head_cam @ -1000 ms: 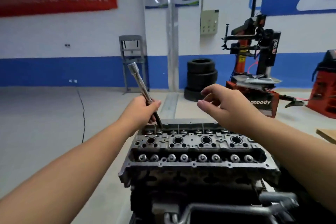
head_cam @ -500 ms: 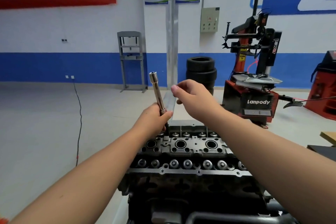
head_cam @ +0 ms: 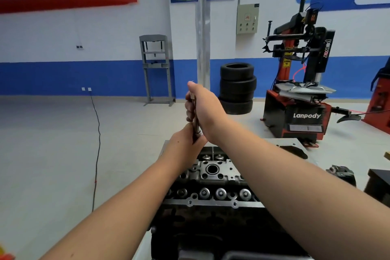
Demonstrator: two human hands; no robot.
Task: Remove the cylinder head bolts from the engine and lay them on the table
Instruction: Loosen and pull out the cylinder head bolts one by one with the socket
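Both hands stacked on socket tool above engine; tyres behind, tyre changer right.

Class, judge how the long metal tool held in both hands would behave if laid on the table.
The tool looks like a round steel rod, so it would probably roll. It looks rigid, not floppy. Its polished shaft may slip in the right hand and left hand.

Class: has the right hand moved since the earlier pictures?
Yes. The right hand moved left across the cylinder head and now grips the socket extension above the left hand.
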